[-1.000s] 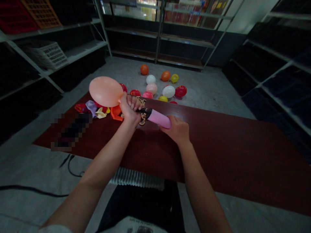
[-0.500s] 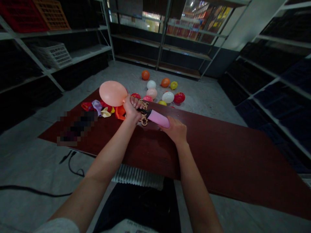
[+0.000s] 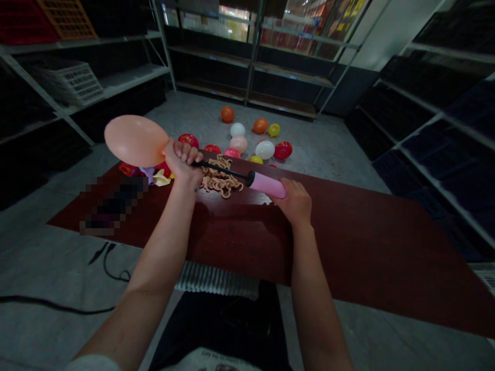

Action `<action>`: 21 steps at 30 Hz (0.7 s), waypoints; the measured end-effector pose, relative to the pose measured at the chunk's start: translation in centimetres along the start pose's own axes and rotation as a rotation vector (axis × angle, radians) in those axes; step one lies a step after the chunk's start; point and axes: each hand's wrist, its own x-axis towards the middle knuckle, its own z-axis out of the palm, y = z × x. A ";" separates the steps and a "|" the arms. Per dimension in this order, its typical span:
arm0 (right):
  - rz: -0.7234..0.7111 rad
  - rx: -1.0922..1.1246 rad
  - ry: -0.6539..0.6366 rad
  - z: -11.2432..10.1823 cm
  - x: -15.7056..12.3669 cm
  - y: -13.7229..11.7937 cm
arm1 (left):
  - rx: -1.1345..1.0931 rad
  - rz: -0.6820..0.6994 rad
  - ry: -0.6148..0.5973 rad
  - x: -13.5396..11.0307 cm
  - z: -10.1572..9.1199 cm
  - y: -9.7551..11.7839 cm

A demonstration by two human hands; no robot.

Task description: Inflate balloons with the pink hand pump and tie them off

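My left hand [image 3: 184,161] is closed around the neck of a peach balloon [image 3: 135,140] and the tip of a hand pump. The balloon is partly blown up and sticks out to the left above the table. My right hand [image 3: 294,200] grips the pink barrel of the pump [image 3: 268,185]. The pump's thin black rod [image 3: 222,169] is drawn out between my two hands. Beneath the rod, on the dark red table [image 3: 348,232], lies a heap of beige cord [image 3: 221,180].
Limp, uninflated balloons [image 3: 151,174] lie on the table behind my left hand. Several blown-up balloons [image 3: 255,139] rest on the grey floor beyond the table. Metal shelving lines the walls, with a white crate [image 3: 71,82] at left. A black cable [image 3: 50,304] runs over the floor.
The pump has been pulled apart: its black rod now shows between my hands. The balloon is bigger and has shifted left. The beige cord is now in plain sight.
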 end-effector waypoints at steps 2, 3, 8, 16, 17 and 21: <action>0.014 0.025 -0.007 0.1 -0.1 0.1 | 0.038 0.007 -0.006 -0.5 0.3 -0.1; 0.021 0.034 -0.018 0.2 -0.2 0.1 | 0.056 0.006 -0.010 -0.7 0.4 -0.2; 0.045 0.052 -0.092 -0.2 -0.1 0.0 | 0.098 -0.009 -0.038 -1.3 0.5 -1.0; 0.042 0.054 -0.187 -0.5 0.0 -3.0 | 0.100 -0.115 -0.049 -3.6 1.1 -4.1; 0.041 0.061 -0.201 -0.4 0.0 -3.4 | 0.110 -0.143 -0.040 -3.9 1.0 -4.7; 0.053 0.083 -0.252 0.1 0.1 -4.1 | 0.152 -0.221 0.003 -4.1 0.4 -6.2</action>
